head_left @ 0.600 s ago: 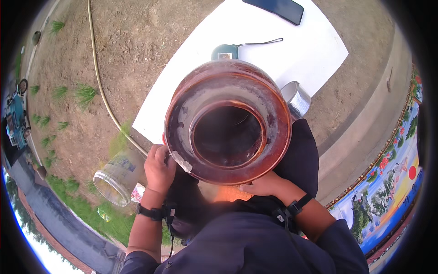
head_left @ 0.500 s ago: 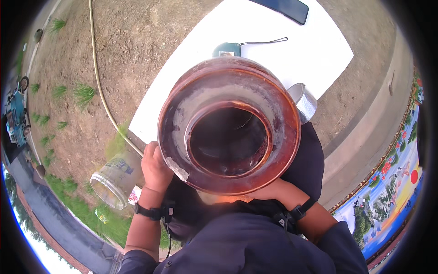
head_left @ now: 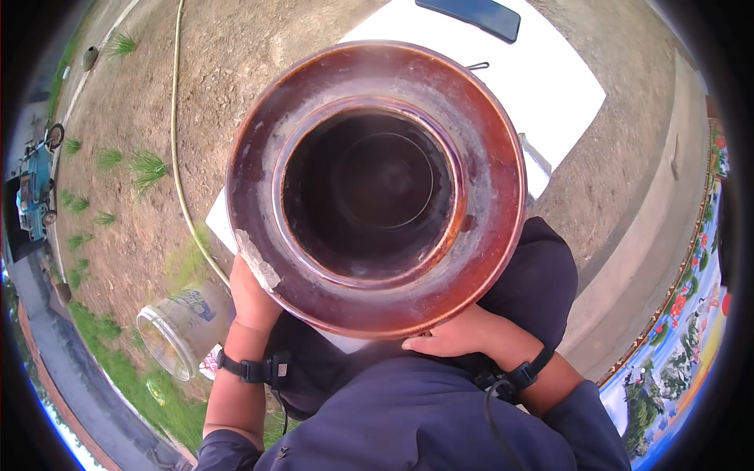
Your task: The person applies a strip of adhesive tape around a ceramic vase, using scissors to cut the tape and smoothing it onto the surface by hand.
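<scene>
Bare earth yard, with a brown glazed jar between two hands

Far left, a blue vehicle stands beyond scattered grass tufts. Next comes a pale hose curving over the soil, its lower end running toward the person. Below it lies a clear plastic bucket, tipped on its side.

The left hand presses up against the lower left of the jar, just under a pale, flaking patch on its outer rim. Its fingers are hidden behind the jar, so how far this grip is closed cannot be told. The jar sits in front of the person, over the near part of a white worktop, its mouth toward the camera; a wide collar rings the neck, and the inside is dark.

The right hand lies along the jar's near edge, thumb out; its fingers are out of sight, and how tight that grip is cannot be told.

Beyond the jar are a black strap end, a dark phone and a partly covered silver roll. Far right, past a concrete strip, is a colourful painted panel.
</scene>
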The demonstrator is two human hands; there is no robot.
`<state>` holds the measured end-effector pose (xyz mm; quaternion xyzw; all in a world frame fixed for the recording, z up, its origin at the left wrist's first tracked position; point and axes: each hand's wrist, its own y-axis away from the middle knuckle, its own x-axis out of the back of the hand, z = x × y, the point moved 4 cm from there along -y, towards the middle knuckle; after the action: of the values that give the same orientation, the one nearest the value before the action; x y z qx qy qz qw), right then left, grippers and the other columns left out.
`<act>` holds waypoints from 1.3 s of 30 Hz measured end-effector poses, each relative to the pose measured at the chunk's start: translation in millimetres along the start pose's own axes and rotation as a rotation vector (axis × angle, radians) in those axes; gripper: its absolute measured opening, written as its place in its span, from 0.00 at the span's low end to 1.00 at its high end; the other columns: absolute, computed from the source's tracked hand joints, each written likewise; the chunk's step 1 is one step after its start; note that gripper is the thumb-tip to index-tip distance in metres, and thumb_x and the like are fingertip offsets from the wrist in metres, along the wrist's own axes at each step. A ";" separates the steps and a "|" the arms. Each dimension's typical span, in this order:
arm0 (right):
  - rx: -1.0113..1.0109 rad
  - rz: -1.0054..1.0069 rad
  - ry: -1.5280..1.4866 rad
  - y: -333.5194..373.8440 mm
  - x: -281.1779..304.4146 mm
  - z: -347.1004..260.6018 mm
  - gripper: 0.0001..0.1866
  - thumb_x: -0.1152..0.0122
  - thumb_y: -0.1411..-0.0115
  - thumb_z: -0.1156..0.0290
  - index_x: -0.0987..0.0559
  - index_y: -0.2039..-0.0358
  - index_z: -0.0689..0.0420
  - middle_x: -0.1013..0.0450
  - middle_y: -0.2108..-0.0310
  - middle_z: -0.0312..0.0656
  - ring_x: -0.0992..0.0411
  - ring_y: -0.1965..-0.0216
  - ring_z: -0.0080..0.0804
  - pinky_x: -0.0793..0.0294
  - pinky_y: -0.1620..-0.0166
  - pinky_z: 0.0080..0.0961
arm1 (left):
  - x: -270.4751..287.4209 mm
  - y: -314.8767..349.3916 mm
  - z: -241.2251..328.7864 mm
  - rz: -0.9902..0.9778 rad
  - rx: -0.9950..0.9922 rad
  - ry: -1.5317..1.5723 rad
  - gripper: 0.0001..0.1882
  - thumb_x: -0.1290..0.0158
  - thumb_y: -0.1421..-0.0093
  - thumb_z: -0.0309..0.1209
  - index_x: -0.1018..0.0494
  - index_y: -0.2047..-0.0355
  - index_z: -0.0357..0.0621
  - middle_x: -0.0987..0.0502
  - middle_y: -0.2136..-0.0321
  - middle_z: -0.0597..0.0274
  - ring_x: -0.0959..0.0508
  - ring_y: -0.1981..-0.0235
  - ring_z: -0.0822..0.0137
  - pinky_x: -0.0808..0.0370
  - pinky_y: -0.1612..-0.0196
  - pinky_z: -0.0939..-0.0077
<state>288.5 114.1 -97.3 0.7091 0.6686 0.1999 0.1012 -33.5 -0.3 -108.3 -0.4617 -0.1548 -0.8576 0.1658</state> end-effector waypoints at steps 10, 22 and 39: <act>0.039 0.048 0.020 5.5 3.0 -2.0 0.18 0.34 0.39 0.58 0.20 0.55 0.58 0.18 0.67 0.44 0.19 0.66 0.41 0.23 0.61 0.35 | 21.7 -20.9 45.8 -0.078 0.208 -0.017 0.18 0.37 0.43 0.29 0.25 0.57 0.29 0.17 0.72 0.50 0.17 0.75 0.61 0.21 0.69 0.68; 0.046 0.447 0.198 3.9 13.8 4.0 0.19 0.35 0.40 0.54 0.19 0.56 0.54 0.20 0.60 0.44 0.22 0.55 0.46 0.24 0.53 0.41 | 20.0 80.7 65.4 -0.134 0.566 0.761 0.12 0.39 0.40 0.23 0.27 0.58 0.35 0.22 0.76 0.62 0.24 0.79 0.74 0.30 0.77 0.85; 0.271 1.276 0.080 38.3 105.2 -50.3 0.23 0.37 0.36 0.57 0.21 0.48 0.61 0.23 0.49 0.50 0.23 0.50 0.46 0.24 0.46 0.39 | 64.7 94.9 100.9 0.123 0.312 0.935 0.07 0.41 0.38 0.26 0.27 0.62 0.41 0.21 0.73 0.61 0.22 0.77 0.73 0.26 0.73 0.81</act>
<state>305.0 208.6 -20.7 0.9651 0.1392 0.1608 -0.1527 48.2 -52.4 10.0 -0.0058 -0.1627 -0.9280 0.3350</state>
